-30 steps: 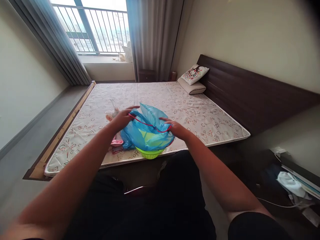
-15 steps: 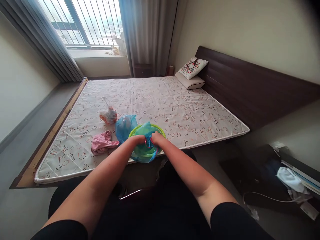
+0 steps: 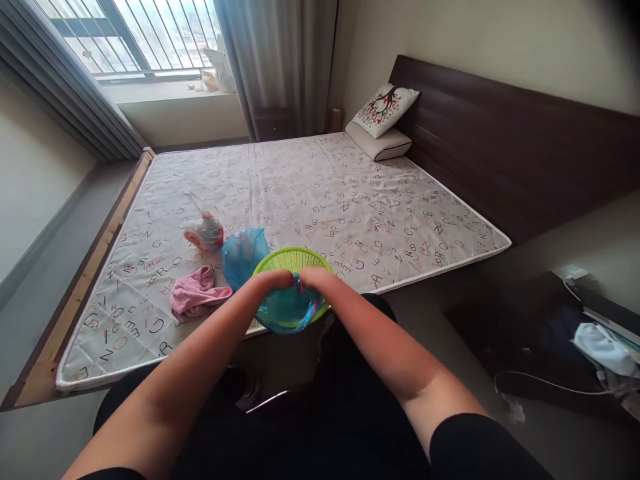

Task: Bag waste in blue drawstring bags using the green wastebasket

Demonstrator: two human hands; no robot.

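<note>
The thin blue, red-trimmed bag (image 3: 286,308), spread wide earlier, now bunches between left hand (image 3: 283,279) and right hand (image 3: 314,277), both gripping it above the lime basket (image 3: 291,259).

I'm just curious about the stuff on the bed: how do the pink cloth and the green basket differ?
The pink cloth lies crumpled, while the green basket has a round rim. The basket's wall is full of small openings; the cloth shows none. Blue plastic covers the basket's near side, but not the cloth. Both are near the front edge of the mattress.
</note>
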